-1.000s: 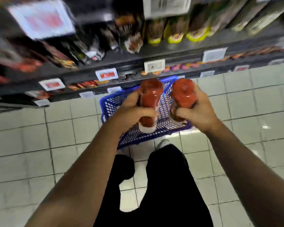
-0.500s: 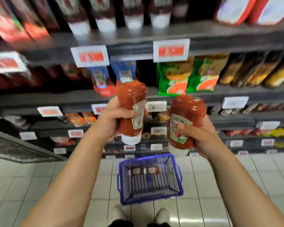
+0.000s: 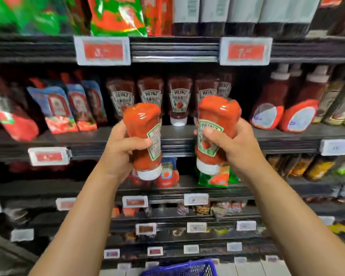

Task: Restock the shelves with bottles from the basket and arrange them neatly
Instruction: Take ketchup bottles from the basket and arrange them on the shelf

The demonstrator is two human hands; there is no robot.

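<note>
1. Left bottle point(image 3: 145, 136): a red squeeze bottle of ketchup with its white cap at the bottom and its rounded base on top. A green-edged white label shows on its right side, turned partly away. It hangs in the air in front of the shelf point(image 3: 88, 140) edge, a little lower than the other bottle.
2. Left hand point(image 3: 121, 151): it grips the left bottle at its lower half. The thumb lies across the front, its tip near the label, and the fingers are wrapped behind, out of sight. The cap sticks out below the hand and the base rises well above it. The forearm comes up from the bottom left, wrist bent slightly inward.
3. Shelf bottles point(image 3: 178, 100): a row of the same capped-down bottles stands on the shelf behind the gap between the two held ones, labels facing out.
4. Right bottle point(image 3: 217, 128): same kind, cap down, label facing the camera, tilted slightly left at the bottom.
5. Right hand point(image 3: 234, 148): it clasps the right bottle at mid-body, thumb across the label, fingers behind. The forearm rises from the bottom right.
6. Basket point(image 3: 187, 268): its blue rim shows at the bottom edge, on the floor.
</note>
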